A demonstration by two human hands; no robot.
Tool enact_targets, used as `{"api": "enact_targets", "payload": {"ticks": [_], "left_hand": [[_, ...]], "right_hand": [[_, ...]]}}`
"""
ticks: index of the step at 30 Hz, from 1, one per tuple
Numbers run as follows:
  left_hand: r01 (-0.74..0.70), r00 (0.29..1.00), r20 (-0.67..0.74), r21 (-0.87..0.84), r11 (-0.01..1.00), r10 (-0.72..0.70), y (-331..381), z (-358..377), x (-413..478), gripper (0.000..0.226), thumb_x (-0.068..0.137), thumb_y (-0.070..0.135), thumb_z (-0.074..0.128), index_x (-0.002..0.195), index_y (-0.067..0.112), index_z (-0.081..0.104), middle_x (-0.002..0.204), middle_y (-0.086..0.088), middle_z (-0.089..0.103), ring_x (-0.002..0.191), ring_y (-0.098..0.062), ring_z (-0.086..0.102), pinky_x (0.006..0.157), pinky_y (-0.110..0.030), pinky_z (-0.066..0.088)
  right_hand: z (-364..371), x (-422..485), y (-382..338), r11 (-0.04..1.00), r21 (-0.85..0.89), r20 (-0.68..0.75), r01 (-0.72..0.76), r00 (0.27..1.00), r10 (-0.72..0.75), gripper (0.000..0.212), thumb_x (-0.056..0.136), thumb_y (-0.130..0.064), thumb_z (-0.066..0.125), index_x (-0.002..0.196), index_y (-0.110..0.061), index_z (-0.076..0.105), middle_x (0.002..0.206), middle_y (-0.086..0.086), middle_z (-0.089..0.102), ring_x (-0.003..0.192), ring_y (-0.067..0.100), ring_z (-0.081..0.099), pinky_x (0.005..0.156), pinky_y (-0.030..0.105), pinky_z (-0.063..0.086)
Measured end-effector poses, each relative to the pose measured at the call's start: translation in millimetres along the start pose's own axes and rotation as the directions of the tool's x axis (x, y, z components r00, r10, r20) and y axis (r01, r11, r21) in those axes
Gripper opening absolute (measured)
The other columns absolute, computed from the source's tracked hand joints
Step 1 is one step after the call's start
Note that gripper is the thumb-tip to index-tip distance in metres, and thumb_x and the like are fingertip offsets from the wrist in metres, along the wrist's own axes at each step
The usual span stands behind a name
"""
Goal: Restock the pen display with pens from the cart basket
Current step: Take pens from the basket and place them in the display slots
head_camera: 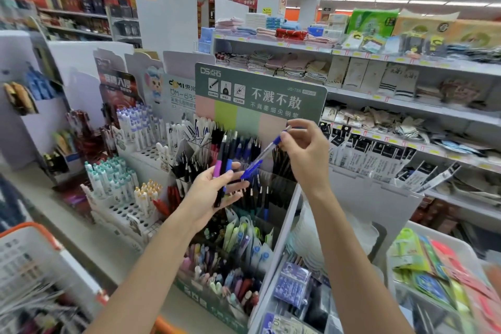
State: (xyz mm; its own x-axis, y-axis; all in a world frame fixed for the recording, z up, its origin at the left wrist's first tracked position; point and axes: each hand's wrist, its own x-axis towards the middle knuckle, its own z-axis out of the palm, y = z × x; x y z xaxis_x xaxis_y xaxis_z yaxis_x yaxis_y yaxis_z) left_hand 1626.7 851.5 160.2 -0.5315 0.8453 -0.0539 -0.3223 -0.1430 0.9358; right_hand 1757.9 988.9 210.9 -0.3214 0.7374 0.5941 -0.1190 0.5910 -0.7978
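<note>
The left hand (208, 195) grips a bunch of pens (224, 164) right by the pen display (260, 84) so they're handy, & the right hand (306, 153) pinches one blue pen (260, 158) by its top, prob. to drop it in a slot, w/ the cart basket (29, 228) sitting bottom-left.

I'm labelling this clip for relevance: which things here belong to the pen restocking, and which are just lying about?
In the job: left hand, bunch of pens it holds, right hand, blue pen it pinches, pen display, cart basket.
Lying about: folded towels, socks, bright packets.
</note>
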Motion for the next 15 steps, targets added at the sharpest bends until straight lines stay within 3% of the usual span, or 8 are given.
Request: {"api": "enact_targets", "payload": {"ticks": [8, 15], "left_hand": [[-0.055, 0.980, -0.196, -0.080, 0.995, 0.038, -11, -35, -3, 0.023, 0.104, 0.011, 0.047, 0.119, 0.013, 0.064, 0.100, -0.007, 0.075, 0.083, -0.015, 0.071, 0.068, -0.025, 0.060], [-0.074, 0.965, -0.259, -0.102, 0.992, 0.045, -6, -47, -1, 0.022, 0.104, 0.011, 0.048, 0.114, 0.014, 0.066, 0.092, -0.004, 0.074, 0.074, -0.012, 0.068, 0.070, -0.024, 0.058]], "right_hand": [[-8, -9, 12, 0.997, -0.071, -0.042, 0.024, 0.999, -0.027, 0.018, 0.092, -0.005, 0.066, 0.105, -0.017, 0.064, 0.088, 0.001, 0.070, 0.081, 0.010, 0.069, 0.078, 0.023, 0.056], [40, 25, -2, 0.978, -0.071, -0.070, 0.197, 0.977, -0.201, 0.019, 0.094, -0.003, 0.063, 0.112, -0.007, 0.063, 0.087, -0.013, 0.063, 0.078, -0.009, 0.060, 0.078, 0.010, 0.048]]}}
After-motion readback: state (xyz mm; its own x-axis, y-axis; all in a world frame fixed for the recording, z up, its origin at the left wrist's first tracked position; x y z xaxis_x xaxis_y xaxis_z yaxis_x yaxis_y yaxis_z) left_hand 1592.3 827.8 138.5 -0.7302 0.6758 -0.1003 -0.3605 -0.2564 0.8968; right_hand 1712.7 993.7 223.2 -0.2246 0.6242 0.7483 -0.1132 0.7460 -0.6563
